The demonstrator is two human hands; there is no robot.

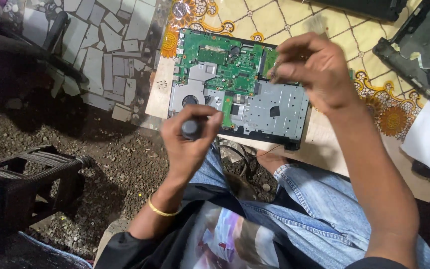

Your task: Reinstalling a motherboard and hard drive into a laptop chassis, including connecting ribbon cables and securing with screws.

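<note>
you have two hands in view: your left hand (187,144) low in the middle, your right hand (314,69) upper right of centre. one dark tool handle (191,128) sits in the left. one opened laptop base (240,87) lies at top centre, with one green circuit board (225,62), one round fan (190,99) and one grey metal plate (274,107). one yellow bangle (162,210) rings your left wrist.

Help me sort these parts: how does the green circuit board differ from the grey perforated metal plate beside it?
The green circuit board is crowded with chips and connectors; the grey perforated metal plate is flat and dotted with small holes. The board lies farther from the person, the plate nearer. Both sit in the same opened laptop base.
</note>
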